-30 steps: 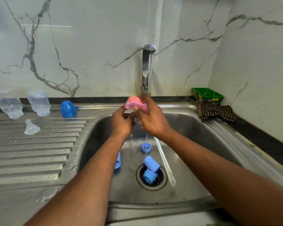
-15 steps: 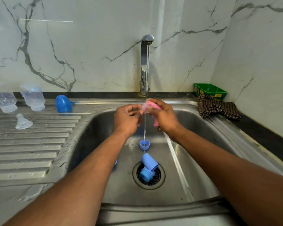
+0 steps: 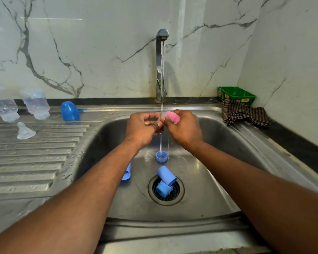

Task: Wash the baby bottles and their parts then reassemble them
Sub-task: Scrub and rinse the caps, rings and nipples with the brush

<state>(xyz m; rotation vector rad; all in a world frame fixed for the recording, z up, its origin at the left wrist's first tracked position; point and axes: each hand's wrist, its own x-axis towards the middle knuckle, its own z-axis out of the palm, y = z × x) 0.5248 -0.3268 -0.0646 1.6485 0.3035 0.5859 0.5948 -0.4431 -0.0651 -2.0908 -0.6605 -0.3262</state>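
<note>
A steel sink point(image 3: 218, 180) with a ribbed drainboard point(image 3: 26, 162) on its left fills the view, set against marble walls. Both forearms reach in from the lower corners and meet above the basin, under a thin stream of water point(image 3: 162, 70) falling from the tap point(image 3: 161, 52).

The left hand point(image 3: 141, 127) is turned knuckles-up, its grip closed in a pinch: curled fingers and thumb hold a small clear part, probably a teat point(image 3: 159, 119), right where the stream lands. The right hand point(image 3: 184, 129) faces it, nearly touching, fingers curled tight round a pink sponge point(image 3: 172, 116) that pokes out at the top of the fist beside the clear part. Drips fall from both hands.

At the right rear corner a checked cloth point(image 3: 244, 115) lies on the sink edge in front of a green tub point(image 3: 236, 94). On the back ledge at the left two clear bottles point(image 3: 35, 105) stand upside down, with a blue dome cap point(image 3: 69, 110) just beside them. A clear teat on the drainboard point(image 3: 24, 132) sits in front of the bottles.

In the basin, a pale blue cylinder point(image 3: 166, 176) lies tilted over the drain strainer point(image 3: 166, 189), touching a darker blue ring piece point(image 3: 162, 190). A second pale blue piece point(image 3: 127, 172) shows beside the left forearm, partly hidden. A small blue cap point(image 3: 161, 156) sits open side up under the stream.
</note>
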